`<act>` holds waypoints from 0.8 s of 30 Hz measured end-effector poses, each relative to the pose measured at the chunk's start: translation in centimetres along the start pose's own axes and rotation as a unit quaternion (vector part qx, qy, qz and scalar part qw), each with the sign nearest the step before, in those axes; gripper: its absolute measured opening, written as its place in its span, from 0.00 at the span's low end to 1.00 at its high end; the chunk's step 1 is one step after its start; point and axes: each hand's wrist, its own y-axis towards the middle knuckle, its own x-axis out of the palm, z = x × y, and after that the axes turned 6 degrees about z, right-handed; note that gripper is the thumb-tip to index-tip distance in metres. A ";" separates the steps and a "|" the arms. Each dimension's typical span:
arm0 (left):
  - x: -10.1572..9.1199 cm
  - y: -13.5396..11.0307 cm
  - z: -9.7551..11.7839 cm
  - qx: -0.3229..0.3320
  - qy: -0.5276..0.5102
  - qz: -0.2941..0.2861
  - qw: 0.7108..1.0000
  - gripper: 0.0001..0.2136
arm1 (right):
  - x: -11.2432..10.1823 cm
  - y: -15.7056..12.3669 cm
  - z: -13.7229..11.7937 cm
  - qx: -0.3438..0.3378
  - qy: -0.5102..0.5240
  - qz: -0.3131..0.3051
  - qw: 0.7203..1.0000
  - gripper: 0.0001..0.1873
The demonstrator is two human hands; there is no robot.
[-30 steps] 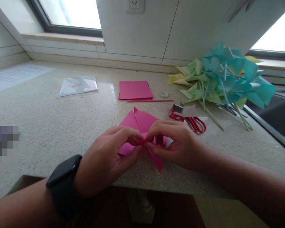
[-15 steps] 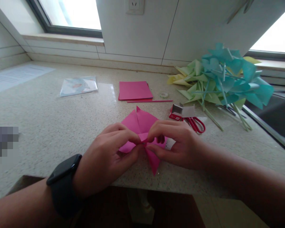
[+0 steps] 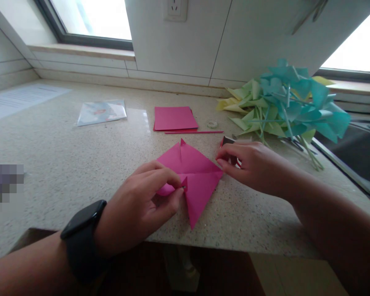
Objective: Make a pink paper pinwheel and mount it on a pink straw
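A square sheet of pink paper [image 3: 200, 185] lies turned cornerwise on the counter, creased and slit toward its middle from some corners. My left hand [image 3: 151, 189] pinches a bent-over tip of it near the middle between thumb and forefinger; a tiny shiny spot shows at the fingertips. My right hand [image 3: 246, 164] is at the sheet's right corner, thumb and forefinger closed together. Whatever they hold, if anything, is hidden. Behind that hand a small red box [image 3: 226, 141] shows in part, and the scissors are mostly covered.
Beyond the sheet are a stack of pink paper [image 3: 175, 118], a thin pink stick [image 3: 194, 132] and a roll of clear tape [image 3: 212, 123]. Blue, green and yellow paper pinwheels [image 3: 291, 98] lie at right by the sink [image 3: 351, 152]. A plastic-sleeved packet [image 3: 102, 112] lies at left.
My right hand has left the middle of the pink paper and moved right, over the scissors and box. The sheet's right side now lies spread out. My left hand keeps its pinch.
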 end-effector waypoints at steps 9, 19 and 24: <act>0.1 0.0 0.0 -0.011 0.008 -0.006 1.000 0.03 | -1.0 -0.7 0.0 -0.041 0.058 -0.098 0.993 0.11; -0.1 0.0 0.1 -0.007 0.012 -0.008 1.000 0.03 | -0.3 -0.2 1.7 -0.070 0.167 -0.143 0.973 0.11; 0.0 0.1 0.0 -0.017 0.003 -0.017 1.000 0.02 | 0.0 0.1 2.4 -0.094 0.207 -0.137 0.964 0.08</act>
